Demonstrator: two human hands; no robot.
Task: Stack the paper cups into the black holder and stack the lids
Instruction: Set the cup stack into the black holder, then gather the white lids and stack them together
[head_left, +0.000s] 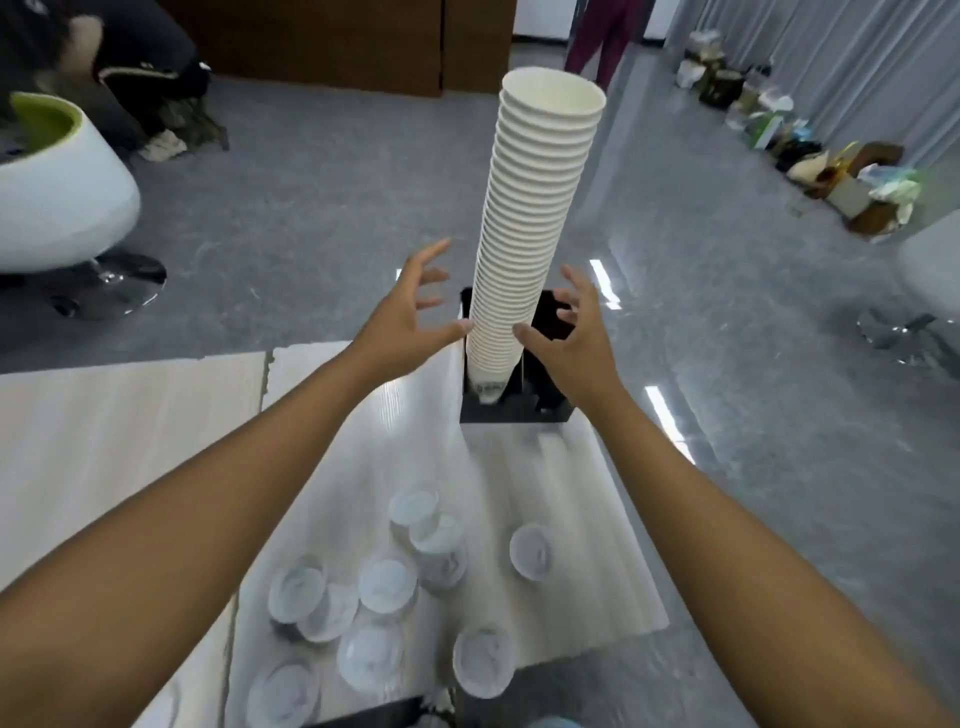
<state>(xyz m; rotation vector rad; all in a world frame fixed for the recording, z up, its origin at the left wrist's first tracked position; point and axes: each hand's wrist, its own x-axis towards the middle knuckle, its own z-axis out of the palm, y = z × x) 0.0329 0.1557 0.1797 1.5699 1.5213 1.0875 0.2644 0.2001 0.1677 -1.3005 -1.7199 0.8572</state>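
Cups: a tall white stack of cups stands in the black holder and leans a bit.
Left hand: fingers spread wide, thumb tip at the stack, holding nothing.
Right hand: fingers spread too, thumb by the stack, holding nothing.
Lids: lying loose on the table, near the person.

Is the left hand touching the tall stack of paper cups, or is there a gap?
Touching. In the head view the thumb tip of the left hand meets the side of the cup stack low down, with no gap visible; its other fingers are spread clear of the stack.
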